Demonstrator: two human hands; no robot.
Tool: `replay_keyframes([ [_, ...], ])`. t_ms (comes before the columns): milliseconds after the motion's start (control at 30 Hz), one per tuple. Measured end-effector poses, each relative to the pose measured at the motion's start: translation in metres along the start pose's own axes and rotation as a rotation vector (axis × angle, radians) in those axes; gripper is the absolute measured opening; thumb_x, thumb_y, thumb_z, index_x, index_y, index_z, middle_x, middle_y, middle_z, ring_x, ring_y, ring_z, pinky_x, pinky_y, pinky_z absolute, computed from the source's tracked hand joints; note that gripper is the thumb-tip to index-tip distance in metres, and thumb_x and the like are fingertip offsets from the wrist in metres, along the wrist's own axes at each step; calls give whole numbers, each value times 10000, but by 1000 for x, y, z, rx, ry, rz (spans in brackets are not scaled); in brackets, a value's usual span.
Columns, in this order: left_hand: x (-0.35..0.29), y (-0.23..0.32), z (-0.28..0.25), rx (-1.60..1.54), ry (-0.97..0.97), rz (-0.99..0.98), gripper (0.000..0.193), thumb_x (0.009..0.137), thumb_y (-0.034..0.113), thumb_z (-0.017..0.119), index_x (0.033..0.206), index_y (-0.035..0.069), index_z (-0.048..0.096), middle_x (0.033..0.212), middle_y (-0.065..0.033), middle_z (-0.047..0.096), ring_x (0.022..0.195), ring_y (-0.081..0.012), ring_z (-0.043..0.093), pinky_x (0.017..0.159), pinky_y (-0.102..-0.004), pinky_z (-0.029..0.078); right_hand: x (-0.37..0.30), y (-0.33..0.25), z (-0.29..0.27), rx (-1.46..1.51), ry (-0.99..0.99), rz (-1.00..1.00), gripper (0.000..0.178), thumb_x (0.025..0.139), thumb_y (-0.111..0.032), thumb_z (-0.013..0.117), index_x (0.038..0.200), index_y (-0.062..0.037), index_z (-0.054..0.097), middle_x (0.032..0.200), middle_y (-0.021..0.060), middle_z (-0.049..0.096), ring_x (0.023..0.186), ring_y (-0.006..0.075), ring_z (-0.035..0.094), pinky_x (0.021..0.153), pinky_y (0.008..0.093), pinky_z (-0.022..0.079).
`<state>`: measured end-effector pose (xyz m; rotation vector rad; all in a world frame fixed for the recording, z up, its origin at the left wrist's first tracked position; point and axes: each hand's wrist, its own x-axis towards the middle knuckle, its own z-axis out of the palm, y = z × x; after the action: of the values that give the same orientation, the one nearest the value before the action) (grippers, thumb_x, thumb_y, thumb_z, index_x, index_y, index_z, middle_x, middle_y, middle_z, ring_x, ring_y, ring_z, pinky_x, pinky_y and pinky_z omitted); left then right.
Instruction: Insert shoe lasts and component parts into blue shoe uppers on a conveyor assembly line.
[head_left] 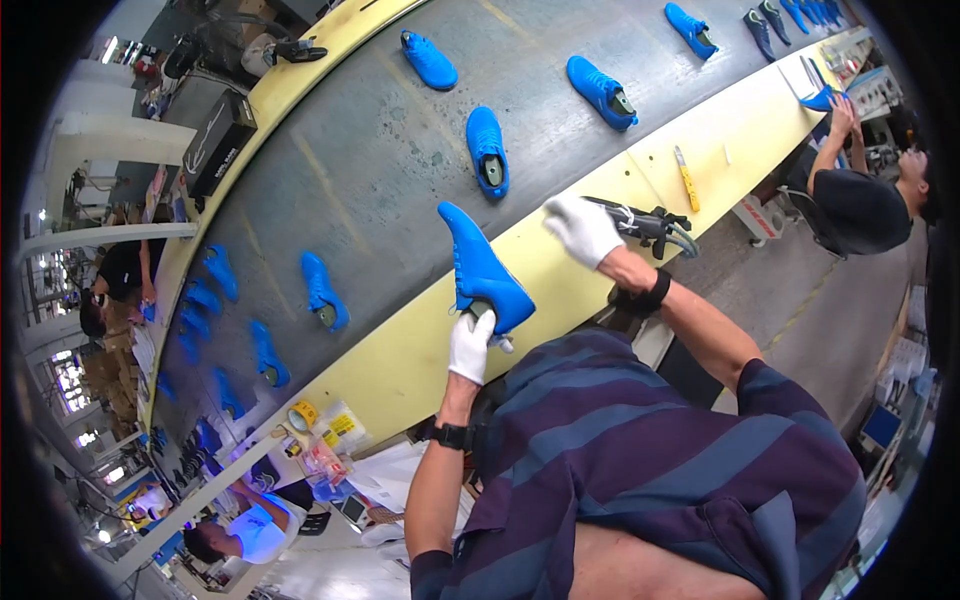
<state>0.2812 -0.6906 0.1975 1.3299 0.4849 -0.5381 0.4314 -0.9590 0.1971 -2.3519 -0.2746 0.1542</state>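
Observation:
A blue shoe [482, 268] is tilted with its toe pointing away, over the yellow near edge of the conveyor. My left hand [470, 348], in a white glove, is closed on it at the heel and opening. A dark green piece shows inside the opening. My right hand [583, 230], also white-gloved, is to the right of the shoe and apart from it. Motion smears its fingers, so their position is unclear. Just beside it on the yellow ledge lies a black tool [652, 228] with hoses.
The dark conveyor belt [370, 180] carries several blue shoes, including one nearby [488, 150]. A yellow cutter knife [687, 180] and a tape roll [302, 415] lie on the yellow ledge [590, 275]. A co-worker [865, 205] at the right handles a blue shoe; others sit left.

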Motion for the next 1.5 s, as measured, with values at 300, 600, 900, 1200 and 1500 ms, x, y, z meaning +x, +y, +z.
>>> replay_keyframes([
  [300, -67, 108, 63, 1298, 353, 710, 229, 911, 252, 786, 1016, 74, 687, 804, -147, 688, 707, -358, 687, 698, -417, 561, 11, -122, 0, 1102, -359, 404, 702, 913, -434, 796, 1375, 47, 575, 1276, 158, 676, 1120, 222, 682, 993, 353, 546],
  [600, -45, 104, 33, 60, 106, 421, 702, 1103, 546, 455, 1469, -53, 465, 1406, -162, 588, 1264, -267, 587, 1096, -385, 459, 0, -134, -14, 1741, -737, 458, 572, 993, -343, 738, 1393, 33, 578, 1233, 104, 698, 1071, 158, 691, 960, 335, 570],
  [900, -31, 95, 44, -374, 4, 38, 768, 1070, 670, 387, 1469, 27, 521, 1280, -165, 675, 1120, -262, 692, 973, -403, 585, -6, -98, -23, 883, -396, 112, 547, 1043, -352, 630, 1410, 52, 589, 1297, 138, 695, 1163, 191, 664, 1009, 347, 524],
  [1200, 2, 57, 26, -903, -74, -446, 673, 1046, 695, 353, 1246, 124, 648, 1068, -157, 671, 915, -329, 658, 666, -461, 556, -6, 48, -19, -388, 381, -122, 376, 887, -280, 775, 1156, -32, 692, 1088, 192, 734, 1048, 384, 703, 923, 442, 556],
  [1500, 50, 29, 38, -999, 10, -540, 693, 1074, 670, 269, 1224, 102, 637, 1044, -160, 650, 888, -335, 627, 649, -436, 571, -6, 76, -45, -112, -269, 175, 356, 878, -387, 826, 947, -61, 701, 848, 175, 725, 796, 356, 721, 729, 448, 563],
])
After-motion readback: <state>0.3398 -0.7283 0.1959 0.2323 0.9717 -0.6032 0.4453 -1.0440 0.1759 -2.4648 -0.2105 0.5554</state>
